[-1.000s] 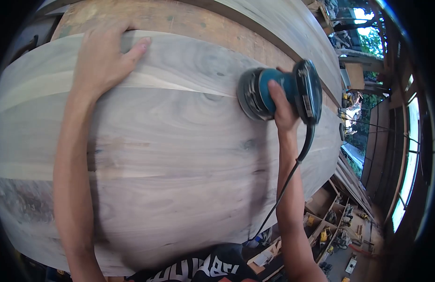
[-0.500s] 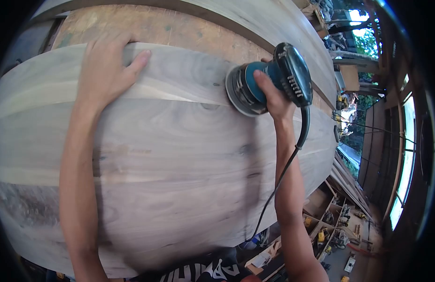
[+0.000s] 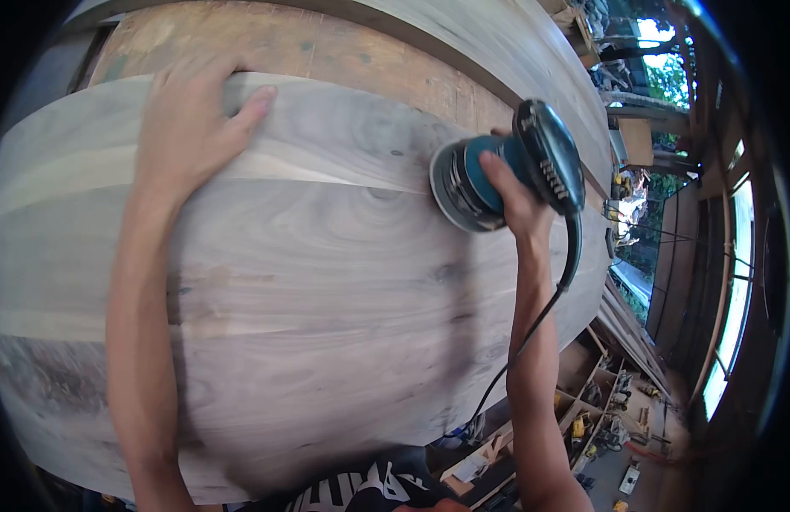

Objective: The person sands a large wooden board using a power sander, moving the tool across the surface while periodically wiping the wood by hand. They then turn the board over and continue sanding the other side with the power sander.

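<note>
A wide wooden panel (image 3: pixel 327 256) with joined boards and visible grain spreads out before me. My right hand (image 3: pixel 523 192) grips a teal and black orbital sander (image 3: pixel 489 177), its round pad against the panel near the far right edge. From the sander a black cord (image 3: pixel 531 333) runs down along my right forearm. On the far left edge of the panel my left hand (image 3: pixel 190 128) lies flat, thumb spread to the right; its fingertips reach over the edge and are blurred.
Beyond the panel lies a worn plywood surface (image 3: pixel 267 43), with another large wooden slab (image 3: pixel 463 34) behind it. At lower right, wooden compartments (image 3: pixel 574 405) hold several power tools. Long boards (image 3: pixel 638 328) lean on the right, near a bright opening (image 3: pixel 732 290).
The sander and my right hand have moved to the right and slightly nearer to me across the panel, the cord swinging along. My left hand stays about where it was.
</note>
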Motion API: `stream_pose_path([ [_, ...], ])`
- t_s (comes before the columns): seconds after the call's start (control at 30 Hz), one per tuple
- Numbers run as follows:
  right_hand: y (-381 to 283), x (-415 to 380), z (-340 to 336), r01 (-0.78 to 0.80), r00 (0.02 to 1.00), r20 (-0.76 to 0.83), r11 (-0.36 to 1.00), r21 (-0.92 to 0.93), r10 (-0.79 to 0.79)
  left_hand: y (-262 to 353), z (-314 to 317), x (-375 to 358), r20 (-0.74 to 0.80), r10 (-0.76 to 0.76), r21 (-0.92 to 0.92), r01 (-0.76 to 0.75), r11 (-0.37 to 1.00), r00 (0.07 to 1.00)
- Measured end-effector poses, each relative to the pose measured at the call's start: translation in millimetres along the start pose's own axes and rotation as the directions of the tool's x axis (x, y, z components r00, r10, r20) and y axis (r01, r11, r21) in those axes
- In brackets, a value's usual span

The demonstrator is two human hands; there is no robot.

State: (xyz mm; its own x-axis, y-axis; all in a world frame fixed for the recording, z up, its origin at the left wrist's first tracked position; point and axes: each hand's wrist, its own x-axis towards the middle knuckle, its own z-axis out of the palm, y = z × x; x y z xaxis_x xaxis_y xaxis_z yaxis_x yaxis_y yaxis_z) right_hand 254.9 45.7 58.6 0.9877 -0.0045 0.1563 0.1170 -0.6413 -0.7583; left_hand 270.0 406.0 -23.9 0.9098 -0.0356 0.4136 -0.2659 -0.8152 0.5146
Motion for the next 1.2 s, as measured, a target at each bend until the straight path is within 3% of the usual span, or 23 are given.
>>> stream_pose_path([
  [0.27, -22.0, 15.1, 34.2, 0.051, 0.997, 0.056, 0.998, 0.026, -0.052, 3.5, 1.0, 4.1, 0.057, -0.067, -0.062, 0.070, 0.996, 0.996],
  [0.47, -23.3, -9.6, 31.7, 0.046, 0.998, 0.046, 0.996, 0.081, -0.050, 0.3, 1.2, 3.6, -0.013, 0.045, -0.015, -0.045, 0.999, 0.999],
  [0.5, -26.2, -5.9, 35.9, 0.107, 0.992, 0.056, 0.993, 0.046, -0.109, 0.4, 2.2, 4.2, -0.022, 0.042, -0.004, -0.042, 0.999, 0.999],
  [0.6, -38.0, 15.7, 48.8, 0.040, 0.996, 0.070, 0.992, 0.121, -0.049, -0.6, 6.3, 2.7, -0.032, 0.052, 0.018, -0.051, 0.999, 0.998],
  [0.67, -42.6, 28.6, 49.6, -0.002, 0.998, 0.055, 1.000, 0.020, 0.001, -3.8, 6.1, 2.8, -0.039, 0.069, 0.030, -0.068, 0.997, 0.997],
  [0.83, -29.9, 5.5, 51.1, 0.181, 0.983, 0.031, 0.981, 0.064, -0.183, -1.7, 3.6, 1.9, 0.008, -0.002, -0.009, 0.002, 1.000, 1.000],
  [0.93, -42.5, 12.1, 62.4, 0.164, 0.985, 0.043, 0.982, 0.095, -0.169, 1.7, 2.3, 1.5, 0.029, -0.005, 0.018, 0.004, 1.000, 1.000],
  [0.97, -48.0, 15.4, 62.5, 0.092, 0.994, 0.061, 0.995, 0.037, -0.094, 1.8, 1.4, 1.8, 0.040, -0.012, 0.029, 0.010, 1.000, 0.999],
  [1.1, -37.7, -5.5, 43.8, 0.002, 0.995, 0.099, 0.995, 0.102, -0.012, -3.3, 4.1, 1.2, 0.035, 0.024, 0.009, -0.024, 1.000, 0.999],
  [1.2, -37.9, -7.4, 51.5, 0.171, 0.979, 0.093, 0.981, 0.097, -0.180, -0.5, 2.4, 3.3, 0.042, -0.004, 0.016, 0.004, 1.000, 0.999],
])
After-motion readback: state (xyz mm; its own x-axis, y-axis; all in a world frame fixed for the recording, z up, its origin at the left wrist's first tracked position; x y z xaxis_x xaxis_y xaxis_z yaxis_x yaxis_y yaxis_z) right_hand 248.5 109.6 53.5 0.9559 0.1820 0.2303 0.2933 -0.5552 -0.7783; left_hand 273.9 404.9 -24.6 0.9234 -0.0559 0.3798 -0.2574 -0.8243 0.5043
